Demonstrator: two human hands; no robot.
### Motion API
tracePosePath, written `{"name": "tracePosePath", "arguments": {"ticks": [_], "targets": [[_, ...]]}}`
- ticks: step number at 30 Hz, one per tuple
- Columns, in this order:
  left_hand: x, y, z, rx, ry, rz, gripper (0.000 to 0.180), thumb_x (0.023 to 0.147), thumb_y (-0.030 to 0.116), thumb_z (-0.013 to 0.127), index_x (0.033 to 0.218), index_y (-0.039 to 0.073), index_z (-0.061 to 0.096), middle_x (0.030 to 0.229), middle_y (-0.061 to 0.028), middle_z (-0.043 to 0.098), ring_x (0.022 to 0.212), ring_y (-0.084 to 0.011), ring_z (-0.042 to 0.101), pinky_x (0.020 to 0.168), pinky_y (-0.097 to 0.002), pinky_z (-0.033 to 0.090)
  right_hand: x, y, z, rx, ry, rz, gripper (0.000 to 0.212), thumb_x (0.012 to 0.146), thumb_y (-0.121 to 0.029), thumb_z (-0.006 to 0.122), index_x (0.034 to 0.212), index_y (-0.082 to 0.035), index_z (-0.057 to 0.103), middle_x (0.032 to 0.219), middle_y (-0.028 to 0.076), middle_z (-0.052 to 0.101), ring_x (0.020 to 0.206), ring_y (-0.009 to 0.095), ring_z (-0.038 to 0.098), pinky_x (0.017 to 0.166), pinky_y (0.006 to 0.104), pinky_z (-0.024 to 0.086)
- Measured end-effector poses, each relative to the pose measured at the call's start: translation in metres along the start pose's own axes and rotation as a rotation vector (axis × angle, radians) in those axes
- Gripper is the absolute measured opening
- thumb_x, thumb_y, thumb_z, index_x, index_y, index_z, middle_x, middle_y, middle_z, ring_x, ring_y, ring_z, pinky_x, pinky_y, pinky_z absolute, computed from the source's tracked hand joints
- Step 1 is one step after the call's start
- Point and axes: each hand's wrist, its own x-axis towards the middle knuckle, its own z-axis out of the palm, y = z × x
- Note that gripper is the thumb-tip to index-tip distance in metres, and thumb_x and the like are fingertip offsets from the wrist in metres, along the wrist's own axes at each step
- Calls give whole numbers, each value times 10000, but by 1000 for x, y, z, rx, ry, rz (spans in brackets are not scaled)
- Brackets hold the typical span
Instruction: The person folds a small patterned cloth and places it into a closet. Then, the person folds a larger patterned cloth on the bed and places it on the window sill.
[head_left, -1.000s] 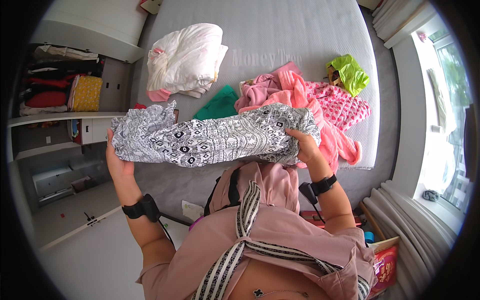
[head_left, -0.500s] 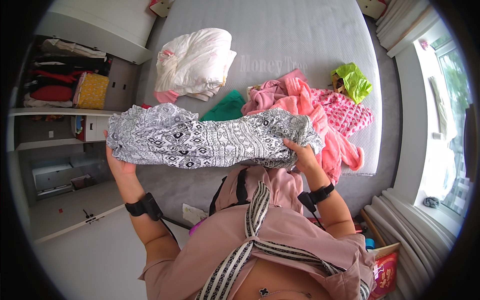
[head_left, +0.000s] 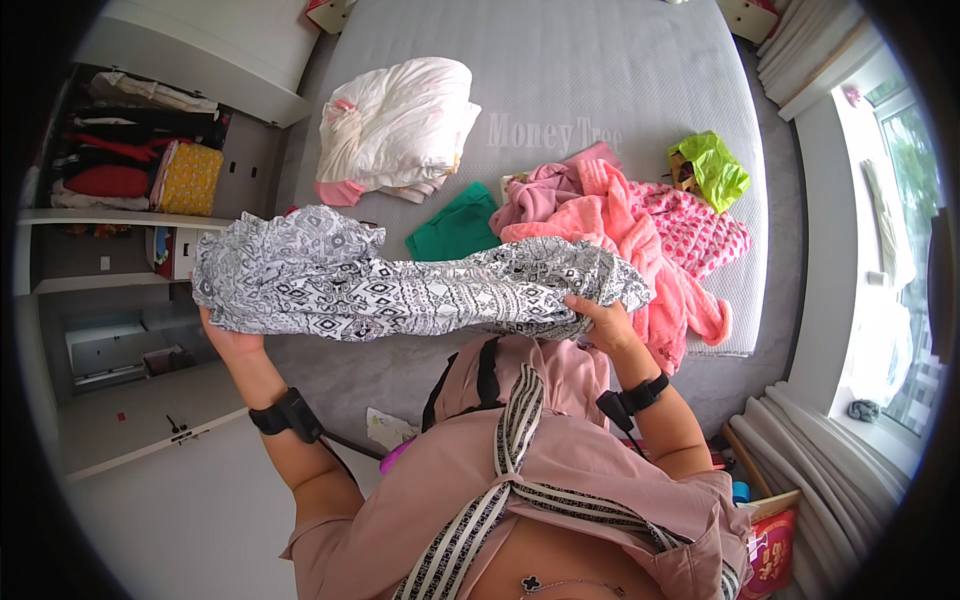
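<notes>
Your R fingers [head_left: 583, 306] pinch the b/w cloth [head_left: 400, 295], but can't tell if L fingers [head_left: 208, 320], mostly hidden, grip, so that bunched end could slip w/ loose hold.

Home bedroom, bare mattress [head_left: 420, 30], open wardrobe [head_left: 255, 165]
</notes>
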Motion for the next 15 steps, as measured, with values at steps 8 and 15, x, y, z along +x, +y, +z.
{"name": "tracePosePath", "arguments": {"ticks": [8, 15], "targets": [[18, 9, -22, -75, -86, -3, 431, 956, 311, 450, 1272, 24, 505, 1312, -137, 512, 1198, -302, 493, 1025, -451, 386, 0, -9, 19, 15, 113, -1, 388, 821, 18, 638, 1187, -11, 512, 1084, 119, 622, 940, 239, 638, 811, 376, 554], [37, 72, -7, -67, 9, 181, 410, 963, 263, 413, 1268, 3, 499, 1306, -160, 509, 1193, -311, 493, 1018, -456, 399, 13, -28, 39, -16, 186, -39, 304, 843, 10, 613, 1137, 8, 540, 1039, 121, 640, 895, 235, 653, 781, 366, 563]]}}
